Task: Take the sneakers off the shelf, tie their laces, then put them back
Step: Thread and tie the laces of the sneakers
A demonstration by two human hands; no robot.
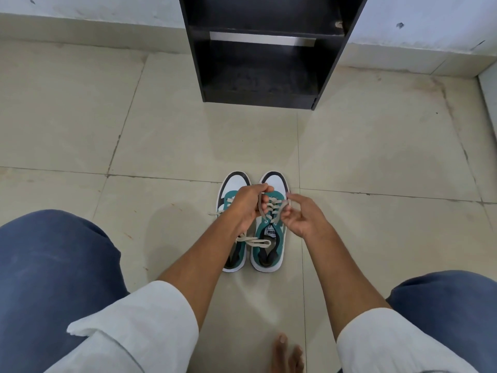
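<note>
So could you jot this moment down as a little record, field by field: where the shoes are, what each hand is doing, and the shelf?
sneakers: green-and-white pair side by side on the tiled floor
left hand: gripping a lace of the right-hand sneaker
right hand: pinching the other lace end
left-hand sneaker's lace: loose, untied
shelf: black unit beyond the shoes, visible compartments hold no shoes
</note>
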